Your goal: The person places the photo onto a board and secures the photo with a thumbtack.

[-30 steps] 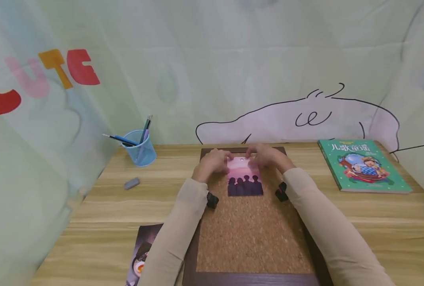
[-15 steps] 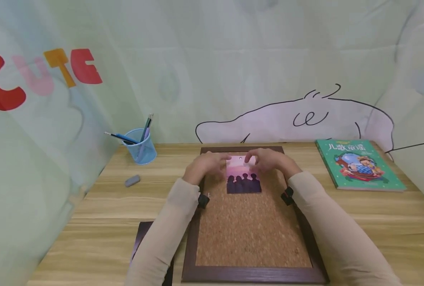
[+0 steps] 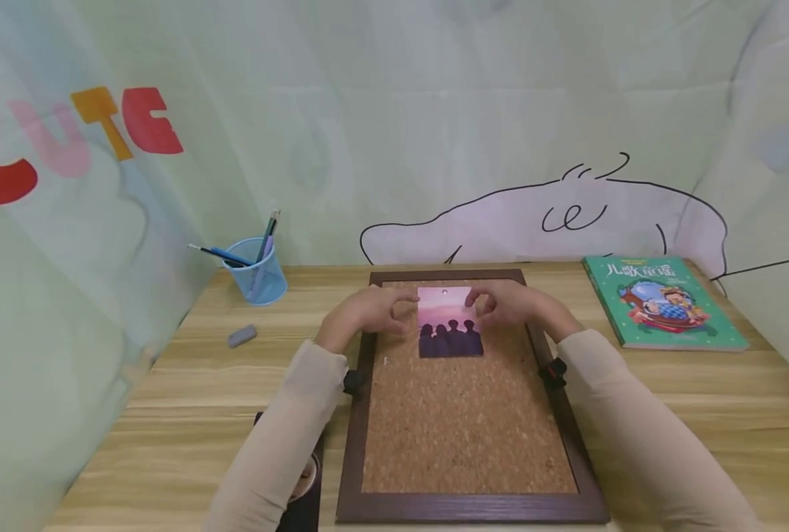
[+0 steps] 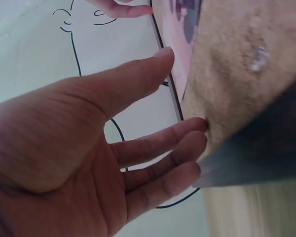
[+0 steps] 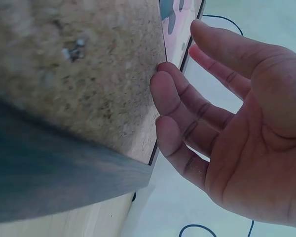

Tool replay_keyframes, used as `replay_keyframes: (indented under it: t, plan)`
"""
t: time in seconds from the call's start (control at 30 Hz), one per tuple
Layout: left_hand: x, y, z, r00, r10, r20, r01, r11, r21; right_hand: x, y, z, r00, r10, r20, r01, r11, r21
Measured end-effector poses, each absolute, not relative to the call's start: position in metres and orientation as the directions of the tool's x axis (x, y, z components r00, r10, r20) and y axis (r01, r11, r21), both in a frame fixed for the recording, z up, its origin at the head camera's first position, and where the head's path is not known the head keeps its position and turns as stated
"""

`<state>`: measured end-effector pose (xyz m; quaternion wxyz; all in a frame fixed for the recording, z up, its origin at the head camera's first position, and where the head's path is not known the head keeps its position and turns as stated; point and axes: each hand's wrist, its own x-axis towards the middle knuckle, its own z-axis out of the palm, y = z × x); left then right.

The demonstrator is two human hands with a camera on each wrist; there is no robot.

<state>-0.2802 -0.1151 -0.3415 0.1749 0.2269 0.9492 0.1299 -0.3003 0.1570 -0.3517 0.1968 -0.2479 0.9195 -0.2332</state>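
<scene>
A pink photo print (image 3: 451, 314) with dark silhouettes lies on the upper part of a cork board (image 3: 468, 428) framed in dark brown. A small pin head (image 3: 444, 292) shows at the photo's top middle. My left hand (image 3: 371, 310) is at the photo's left, with thumb and fingers spread and nothing in them, as the left wrist view shows. On the other side my right hand (image 3: 510, 304) has loosely bent fingers, the index fingertip at the photo's right edge. Small shiny bits (image 4: 260, 57) sit on the cork near the frame on both sides.
A blue mesh pen cup (image 3: 258, 273) with several pencils stands at the back left, with a grey eraser (image 3: 241, 336) in front. A green children's book (image 3: 663, 303) lies right of the board. A dark picture (image 3: 304, 480) is partly hidden under my left sleeve.
Both hands have drawn apart from the photo's upper corners, left hand leftward, right hand rightward. The photo has stayed in its place on the cork.
</scene>
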Motion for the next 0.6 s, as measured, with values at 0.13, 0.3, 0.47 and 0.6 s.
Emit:
replay_keyframes:
  t: [0.13, 0.3, 0.47, 0.6]
  plan:
    - [-0.275, -0.12, -0.344, -0.834, 0.489, -0.255, 0.403, 0.856, 0.323, -0.295, 0.166, -0.352, -0.782, -0.588, -0.208, -0.405, 0.732, -0.547]
    - [-0.27, -0.128, -0.342, -0.825, 0.505, -0.254, 0.421, 0.849, 0.321, -0.289, 0.175, -0.352, -0.782, -0.584, -0.217, -0.399, 0.737, -0.545]
    - [-0.264, -0.134, -0.34, -0.803, 0.52, -0.291, 0.424, 0.842, 0.333, -0.285, 0.181, -0.353, -0.787, -0.572, -0.231, -0.37, 0.738, -0.564]
    - [-0.258, -0.139, -0.341, -0.77, 0.558, -0.309, 0.472, 0.824, 0.313, -0.283, 0.187, -0.353, -0.787, -0.572, -0.232, -0.371, 0.739, -0.562]
